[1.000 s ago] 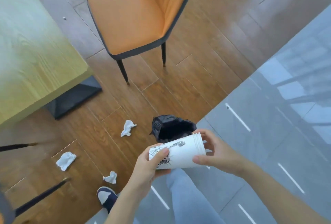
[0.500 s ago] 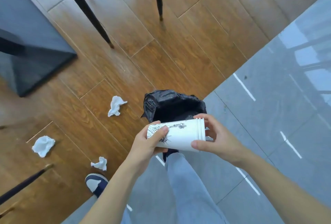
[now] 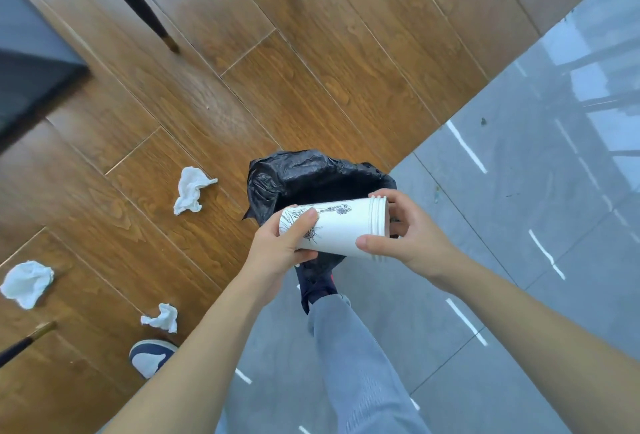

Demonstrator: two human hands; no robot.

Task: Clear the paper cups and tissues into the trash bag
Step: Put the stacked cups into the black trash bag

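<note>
Stack of white paper cups with black line drawings (image 3: 337,227), lying sideways above the open black plastic trash bag (image 3: 298,177): left hand (image 3: 280,248) grips base, right hand (image 3: 412,237) clasps ribbed rims.

Bright daylight — window glare on grey tiles (image 3: 571,94); wide-angle bending at edges — slight motion blur.
</note>
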